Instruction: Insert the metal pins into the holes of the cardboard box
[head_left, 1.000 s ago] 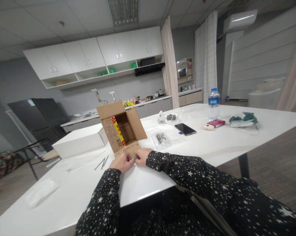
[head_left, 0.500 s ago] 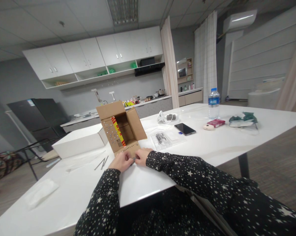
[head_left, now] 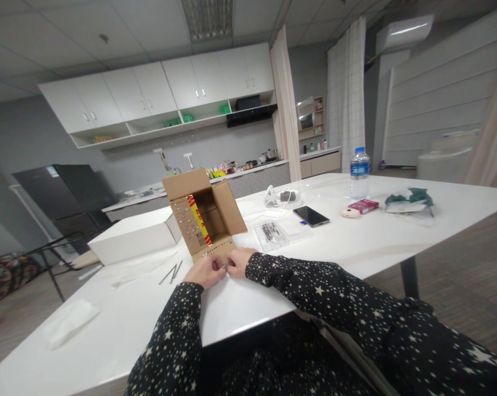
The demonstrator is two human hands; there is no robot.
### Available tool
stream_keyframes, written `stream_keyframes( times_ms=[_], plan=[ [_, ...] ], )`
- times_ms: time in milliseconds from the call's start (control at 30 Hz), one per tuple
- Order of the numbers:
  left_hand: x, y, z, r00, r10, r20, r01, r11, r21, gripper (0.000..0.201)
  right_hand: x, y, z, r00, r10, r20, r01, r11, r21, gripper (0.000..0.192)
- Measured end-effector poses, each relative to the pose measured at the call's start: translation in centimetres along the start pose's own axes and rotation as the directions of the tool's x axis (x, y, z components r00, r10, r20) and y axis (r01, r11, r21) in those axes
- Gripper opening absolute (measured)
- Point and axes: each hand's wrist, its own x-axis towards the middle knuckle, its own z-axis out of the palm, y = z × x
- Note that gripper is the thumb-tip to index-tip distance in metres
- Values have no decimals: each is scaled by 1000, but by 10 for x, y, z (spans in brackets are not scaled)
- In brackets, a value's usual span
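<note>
Nearest to us, dark star-printed sleeves reach in over the white bench [head_left: 248, 308]. Our left hand [head_left: 206, 271] and right hand [head_left: 240, 263] sit close together, fingers curled in with hardly any gap, thumbs and fingertips pinching a small grey piece [head_left: 225, 266] between them. It is mostly covered, so we cannot tell what it is; it lies just at the near flap of the cardboard box [head_left: 188, 220]. Off to our left we see a crumpled white wrapper [head_left: 70, 324], and nearer the left hand two thin rods [head_left: 175, 273].

Beyond our hands the box gapes toward us, flaps spread, a yellow-and-red strip [head_left: 198, 220] down one panel. A long white box [head_left: 133, 242] lies to its left; to its right we have a clear packet [head_left: 269, 235] and then a dark phone [head_left: 311, 216]. Farther right are a red pack [head_left: 364, 206], a green bundle [head_left: 419, 196] and an upright bottle [head_left: 359, 176] with a blue cap. Farthest off, white cabinets [head_left: 215, 77] hang on the wall.
</note>
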Motion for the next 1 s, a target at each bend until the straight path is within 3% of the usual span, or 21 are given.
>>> stream_keyframes(
  times_ms=[1000],
  plan=[
    [0, -2, 2, 1000, 27, 3, -27, 1000, -12, 23, 2, 2, 2, 1000, 2, -21, -1, 1000, 6, 25]
  ],
)
